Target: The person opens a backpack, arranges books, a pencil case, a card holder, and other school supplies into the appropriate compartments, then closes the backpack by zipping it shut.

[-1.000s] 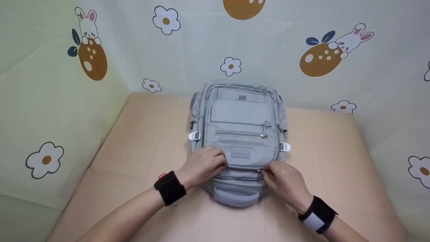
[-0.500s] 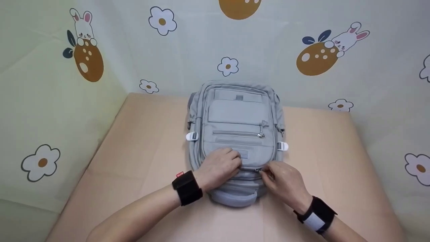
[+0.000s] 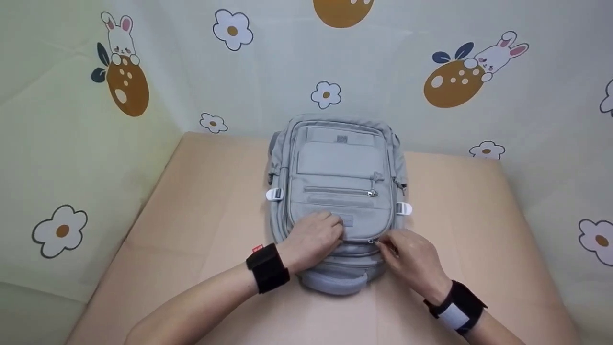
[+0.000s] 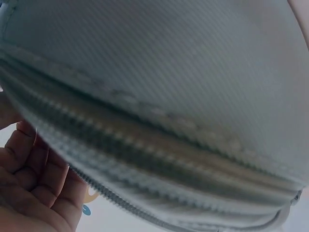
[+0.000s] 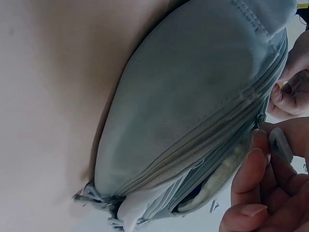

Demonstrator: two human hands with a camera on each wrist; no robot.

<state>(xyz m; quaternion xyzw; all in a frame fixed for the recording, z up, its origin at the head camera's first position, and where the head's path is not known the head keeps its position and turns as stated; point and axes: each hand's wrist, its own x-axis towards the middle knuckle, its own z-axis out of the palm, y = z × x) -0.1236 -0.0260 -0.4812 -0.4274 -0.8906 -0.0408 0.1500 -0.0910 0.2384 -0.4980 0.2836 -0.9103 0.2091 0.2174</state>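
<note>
A grey backpack [image 3: 342, 160] lies on its back on the table, its top carry handle [image 3: 335, 282] towards me. My left hand [image 3: 316, 239] grips the bag near its top zip, left of the centre; in the left wrist view its curled fingers [image 4: 36, 164] show behind the zip teeth [image 4: 130, 145]. To its right, my right hand [image 3: 412, 254] pinches the zip pull [image 5: 281, 145] at the right part of the same zip. In the right wrist view the slider [image 5: 260, 118] sits by the fingertips, and a gap beyond it bares a pale lining [image 5: 217, 179].
The bag rests on a beige tabletop [image 3: 210, 191]. A pale cloth wall [image 3: 278, 62] with rabbit and flower prints rises behind and at the left. White buckles [image 3: 275, 194] stick out from the bag's sides. A second short zip [image 3: 340, 191] crosses the front.
My left hand has moved right along the zip, closer to the right hand. Lately the right hand has shifted slightly right, with the zip pull still in its fingers. The bag stays in place.
</note>
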